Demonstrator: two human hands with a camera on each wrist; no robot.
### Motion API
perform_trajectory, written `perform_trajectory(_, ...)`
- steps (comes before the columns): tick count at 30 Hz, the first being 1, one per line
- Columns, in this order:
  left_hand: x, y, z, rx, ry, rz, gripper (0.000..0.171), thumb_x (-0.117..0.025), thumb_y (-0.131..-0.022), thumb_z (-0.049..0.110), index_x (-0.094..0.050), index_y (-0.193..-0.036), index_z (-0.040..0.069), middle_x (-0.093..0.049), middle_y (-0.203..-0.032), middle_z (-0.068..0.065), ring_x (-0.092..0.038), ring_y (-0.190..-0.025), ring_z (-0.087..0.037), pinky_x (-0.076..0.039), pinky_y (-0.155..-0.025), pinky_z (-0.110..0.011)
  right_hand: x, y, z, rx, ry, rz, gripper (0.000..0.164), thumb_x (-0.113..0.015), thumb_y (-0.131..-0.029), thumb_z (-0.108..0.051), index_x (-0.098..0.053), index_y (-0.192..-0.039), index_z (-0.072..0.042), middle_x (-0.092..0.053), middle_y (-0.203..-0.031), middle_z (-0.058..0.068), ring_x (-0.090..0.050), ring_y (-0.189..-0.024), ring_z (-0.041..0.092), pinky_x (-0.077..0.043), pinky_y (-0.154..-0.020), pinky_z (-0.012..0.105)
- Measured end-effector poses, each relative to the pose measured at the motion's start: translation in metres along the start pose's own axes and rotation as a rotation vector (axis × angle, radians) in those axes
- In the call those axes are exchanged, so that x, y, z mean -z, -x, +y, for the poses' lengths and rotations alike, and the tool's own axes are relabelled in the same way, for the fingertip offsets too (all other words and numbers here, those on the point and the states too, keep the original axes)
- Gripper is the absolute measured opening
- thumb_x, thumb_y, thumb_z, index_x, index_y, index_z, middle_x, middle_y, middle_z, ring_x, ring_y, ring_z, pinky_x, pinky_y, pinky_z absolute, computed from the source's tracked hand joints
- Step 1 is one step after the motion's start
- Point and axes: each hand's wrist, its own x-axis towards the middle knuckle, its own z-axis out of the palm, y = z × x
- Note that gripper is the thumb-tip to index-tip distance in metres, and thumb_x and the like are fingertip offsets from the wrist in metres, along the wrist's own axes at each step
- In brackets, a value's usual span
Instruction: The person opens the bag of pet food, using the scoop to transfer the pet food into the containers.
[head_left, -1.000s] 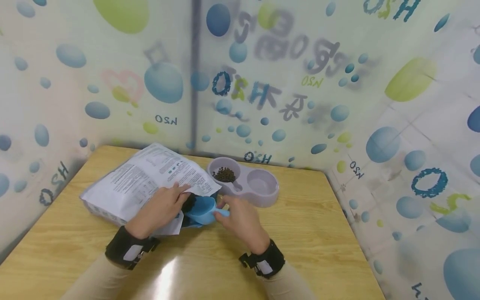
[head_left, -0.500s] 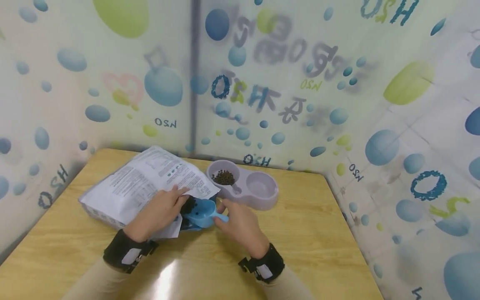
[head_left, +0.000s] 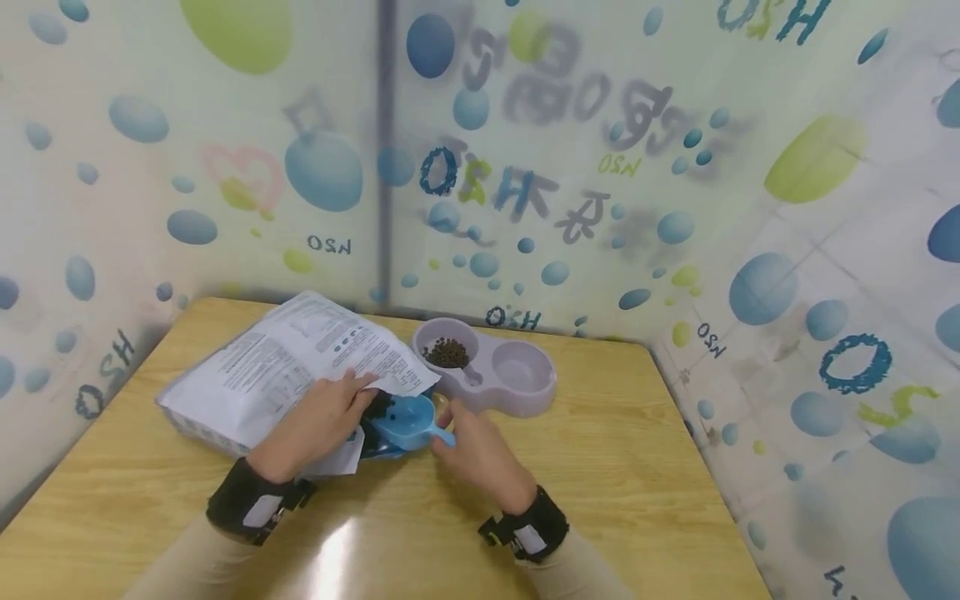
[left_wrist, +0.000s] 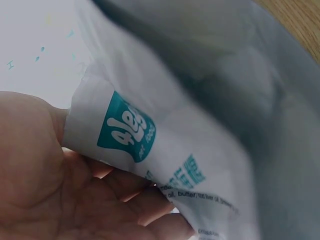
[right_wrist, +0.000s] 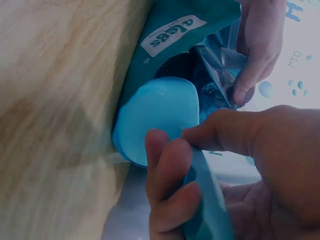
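A white, printed pet food bag [head_left: 277, 367] lies on its side at the table's left, its mouth toward the right. My left hand [head_left: 318, 421] grips the edge of that mouth, with the thumb on one side and fingers on the other, as the left wrist view shows of the bag's flap [left_wrist: 130, 125]. At the opening is a blue scoop [head_left: 408, 421], its handle pinched between thumb and fingers of my right hand [head_left: 483, 454]. Dark kibble [head_left: 381, 406] shows inside the mouth, and a few bits lie in the scoop. The right wrist view shows the bag's teal face [right_wrist: 200, 22].
Behind my right hand stands a pale purple double bowl [head_left: 486, 398]. Its left hollow holds brown kibble [head_left: 447, 352]; the right hollow has none showing. The wooden table [head_left: 615, 467] meets patterned walls [head_left: 480, 208] at the back and right.
A few kibble bits have come into the scoop at its bag end. The scoop's handle has dipped slightly toward me, while the left hand keeps its hold on the bag.
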Motion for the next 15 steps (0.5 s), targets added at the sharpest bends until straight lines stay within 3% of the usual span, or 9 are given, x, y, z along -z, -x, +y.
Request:
perform_trajectory(7,-0.002,-0.002,0.0,-0.004,0.016,0.005,0.052,-0.047,-0.125,0.03,-0.065,-0.163,-0.001,-0.05,-0.171,-0.043,-0.054,-0.159,-0.059,-0.048,-0.128,-0.074,-0.007,-0.002,0.009,0.05,-0.013,-0.022,0.017,-0.076,-0.111,-0.013,-0.068,-0.126,-0.008,-0.061,-0.094,0.001,-0.057,-0.082,0.014,-0.048,-0.073,0.028)
perform_trajectory(9,-0.001,-0.001,0.0,-0.007,0.017,0.009,0.051,-0.048,-0.125,0.029,-0.065,-0.162,-0.001,-0.05,-0.17,-0.043,-0.057,-0.158,-0.057,-0.051,-0.126,-0.072,-0.007,-0.002,0.012,0.068,-0.017,-0.031,0.016,-0.074,-0.113,-0.013,-0.068,-0.127,-0.008,-0.062,-0.094,0.001,-0.058,-0.084,0.015,-0.05,-0.075,0.028)
perform_trajectory(10,-0.001,-0.001,0.0,-0.01,0.015,0.012,0.051,-0.048,-0.125,0.029,-0.066,-0.162,-0.001,-0.05,-0.17,-0.043,-0.063,-0.153,-0.055,-0.057,-0.12,-0.068,-0.006,-0.003,0.013,0.084,-0.018,-0.034,0.015,-0.073,-0.113,-0.011,-0.068,-0.127,-0.008,-0.062,-0.094,0.0,-0.059,-0.084,0.015,-0.05,-0.076,0.028)
perform_trajectory(12,0.0,0.0,0.001,-0.002,0.032,0.001,0.052,-0.048,-0.125,0.03,-0.064,-0.163,-0.001,-0.046,-0.172,-0.044,-0.081,-0.119,-0.046,-0.067,-0.097,-0.052,-0.005,-0.004,0.014,0.102,-0.03,-0.05,0.013,-0.071,-0.114,-0.011,-0.067,-0.127,-0.008,-0.062,-0.093,0.0,-0.059,-0.084,0.014,-0.051,-0.076,0.027)
perform_trajectory(13,0.001,0.0,0.001,0.001,0.041,-0.003,0.052,-0.048,-0.125,0.029,-0.064,-0.164,-0.002,-0.044,-0.173,-0.044,-0.08,-0.099,-0.039,-0.065,-0.084,-0.045,-0.004,-0.004,0.015,0.11,-0.035,-0.058,0.012,-0.07,-0.115,-0.011,-0.067,-0.126,-0.008,-0.062,-0.093,-0.001,-0.06,-0.084,0.013,-0.051,-0.077,0.027)
perform_trajectory(14,0.002,0.0,0.001,0.002,0.046,-0.004,0.052,-0.048,-0.125,0.03,-0.063,-0.164,-0.002,-0.043,-0.173,-0.044,-0.076,-0.091,-0.033,-0.057,-0.072,-0.041,-0.003,-0.005,0.016,0.113,-0.044,-0.069,0.011,-0.07,-0.115,-0.011,-0.067,-0.126,-0.008,-0.062,-0.093,-0.001,-0.06,-0.085,0.013,-0.052,-0.077,0.027)
perform_trajectory(15,0.002,0.0,0.001,0.002,0.045,-0.001,0.052,-0.049,-0.125,0.03,-0.063,-0.164,-0.002,-0.043,-0.173,-0.044,-0.073,-0.088,-0.029,-0.053,-0.069,-0.039,-0.001,-0.005,0.017,0.116,-0.051,-0.078,0.01,-0.069,-0.116,-0.011,-0.067,-0.125,-0.008,-0.062,-0.093,-0.001,-0.06,-0.085,0.013,-0.052,-0.077,0.027)
